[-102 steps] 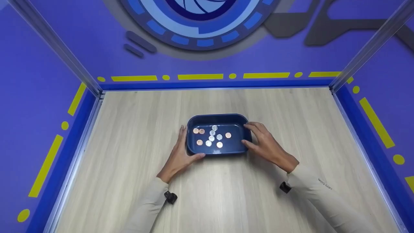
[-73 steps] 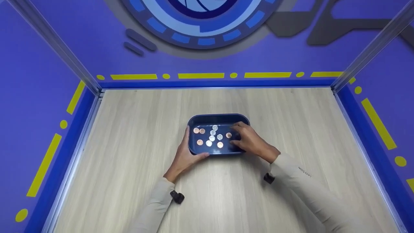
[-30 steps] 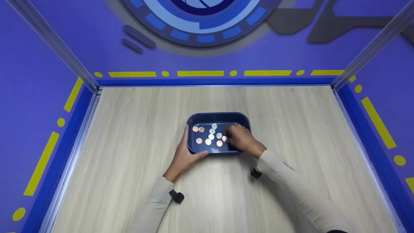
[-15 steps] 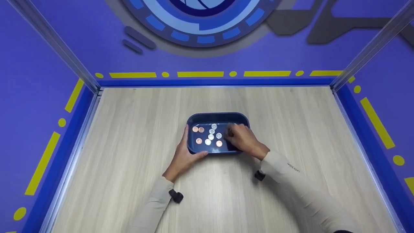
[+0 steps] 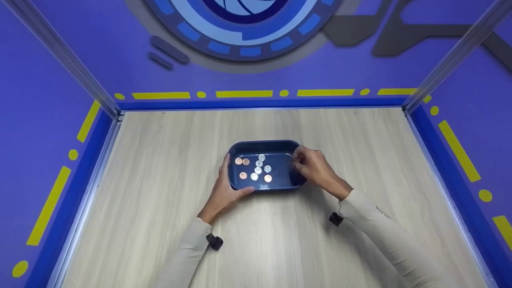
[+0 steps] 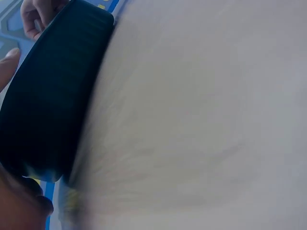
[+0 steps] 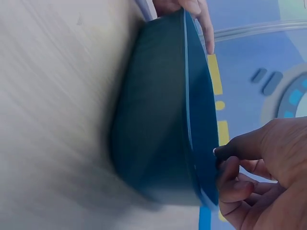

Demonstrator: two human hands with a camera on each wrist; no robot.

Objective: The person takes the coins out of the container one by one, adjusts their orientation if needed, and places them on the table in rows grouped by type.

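Note:
A dark blue, open-topped box (image 5: 266, 141) with rounded corners stands on the table. My left hand (image 5: 226, 191) grips its left end, fingers along the outer wall and thumb over the near rim. Several copper coins (image 5: 243, 175) and silver coins (image 5: 259, 163) lie flat on the box floor, left of centre. My right hand (image 5: 317, 166) is over the box's right end, thumb and forefinger pinched together on a copper coin that the fingers mostly hide. In the right wrist view, the fingertips (image 7: 228, 149) overlap the box's rim (image 7: 187, 86).
The pale wood-grain table (image 5: 168, 160) surrounds the box. Blue panels with yellow marks (image 5: 244, 93) close in the back and both sides. Black wrist cameras (image 5: 336, 218) hang under both sleeves.
My right hand has gone from the box's right rim into the box, pinched the rightmost copper coin and drawn back up to the right. The left hand keeps its grip.

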